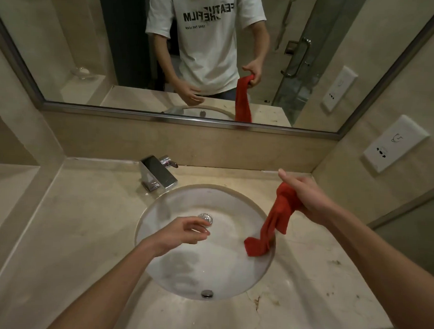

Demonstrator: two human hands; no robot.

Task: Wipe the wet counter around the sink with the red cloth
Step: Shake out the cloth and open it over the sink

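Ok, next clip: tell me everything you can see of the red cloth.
The red cloth is a soft, matte fabric, plain red with no visible pattern. It hangs bunched and twisted from the right hand, which grips its upper end above the right rim of the round white sink basin. Its lower end drapes down over the basin's right edge, apparently touching it. It is also reflected in the wall mirror. The left hand hovers over the basin, apart from the cloth. Whether it is damp cannot be told.
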